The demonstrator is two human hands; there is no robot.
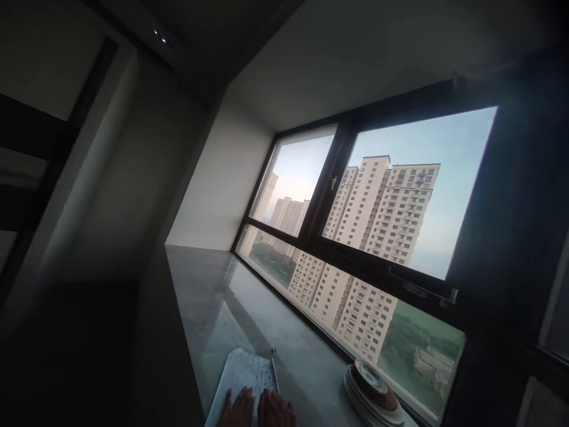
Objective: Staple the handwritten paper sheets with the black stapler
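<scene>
A pale, flat, speckled piece (248, 366) lies on the glossy window sill, with a thin raised line along its right side. Whether it is a sheet, a cloth or a shallow tray, I cannot tell. My left hand (238, 408) rests on its near part, fingers stretched out and slightly apart. Beside it, my right hand (275, 408) lies with its fingers extended near the piece's right edge. Neither hand is seen gripping anything. The lower frame edge cuts off both wrists. A tiny dark object (274, 351) sits just beyond the piece's far right corner.
To the right, a round stacked object (372, 392) stands on the window sill (208, 284) against the glass. A dark-framed window (306, 220) with a handle runs along the right, tall buildings outside. A pale wall (217, 184) closes the sill's far end. The left side is dark.
</scene>
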